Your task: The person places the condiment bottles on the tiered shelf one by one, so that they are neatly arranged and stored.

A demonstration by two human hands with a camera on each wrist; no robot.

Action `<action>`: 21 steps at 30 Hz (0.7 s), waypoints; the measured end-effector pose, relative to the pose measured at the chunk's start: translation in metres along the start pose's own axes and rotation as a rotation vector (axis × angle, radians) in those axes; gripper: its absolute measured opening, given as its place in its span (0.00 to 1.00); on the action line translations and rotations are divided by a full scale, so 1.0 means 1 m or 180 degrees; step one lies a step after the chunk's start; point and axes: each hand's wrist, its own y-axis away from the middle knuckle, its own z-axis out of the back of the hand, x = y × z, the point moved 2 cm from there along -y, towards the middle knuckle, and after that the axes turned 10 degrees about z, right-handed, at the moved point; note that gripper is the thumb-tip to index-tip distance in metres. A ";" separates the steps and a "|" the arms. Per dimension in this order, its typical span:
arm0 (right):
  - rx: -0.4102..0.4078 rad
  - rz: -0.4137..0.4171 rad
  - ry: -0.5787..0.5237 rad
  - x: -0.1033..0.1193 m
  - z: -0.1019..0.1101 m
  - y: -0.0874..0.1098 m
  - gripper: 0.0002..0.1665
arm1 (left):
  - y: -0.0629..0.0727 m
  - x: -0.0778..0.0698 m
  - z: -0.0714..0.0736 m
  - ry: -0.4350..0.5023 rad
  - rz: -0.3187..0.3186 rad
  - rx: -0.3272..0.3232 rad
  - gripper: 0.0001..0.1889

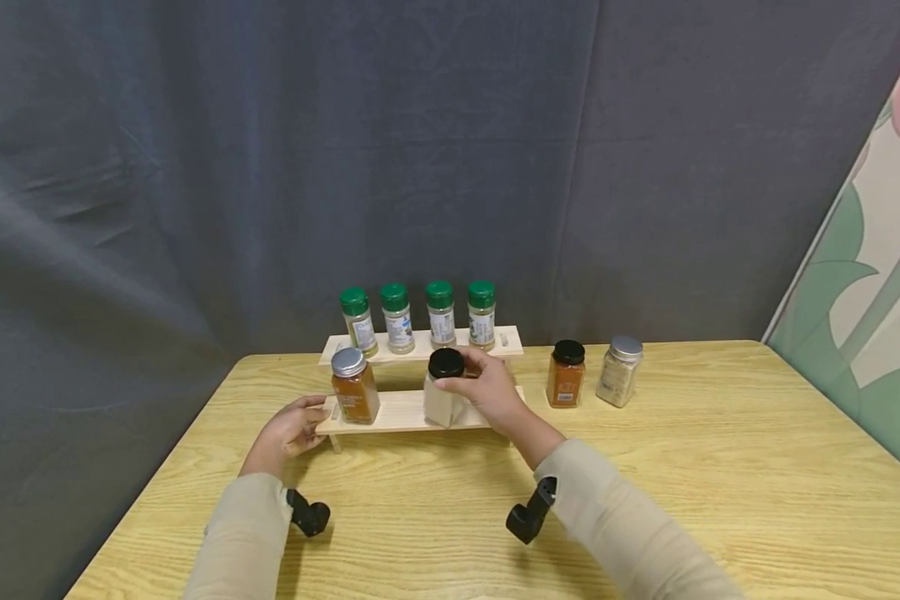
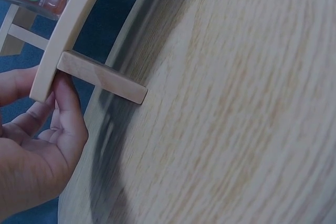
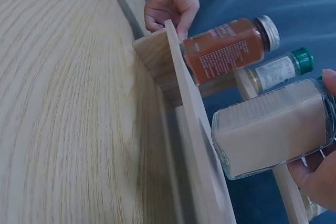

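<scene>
My right hand (image 1: 495, 393) grips a square glass jar of pale powder (image 3: 273, 129) with a black lid, its thumb and fingers around the top near the lid. In the head view this jar overlaps the front step of a two-step wooden spice rack (image 1: 401, 407). The right wrist view shows the jar's base right at that step's board. My left hand (image 1: 288, 429) pinches the left end of the front step, thumb above and fingers curled beneath (image 2: 47, 140). Close by that hand, a silver-lidded jar of orange-brown spice (image 1: 356, 396) stands on the same step.
Several green-capped spice bottles (image 1: 441, 312) line the rack's back step. To the right on the wooden table (image 1: 690, 467) stand a black-lidded jar of reddish spice (image 1: 566, 379) and a silver-lidded pale jar (image 1: 618, 375). A dark curtain (image 1: 420, 167) hangs behind.
</scene>
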 end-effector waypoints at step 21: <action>0.0548 0.0191 0.0348 -0.008 -0.034 -0.023 0.26 | -0.002 0.001 0.001 0.0050 -0.0025 0.0078 0.26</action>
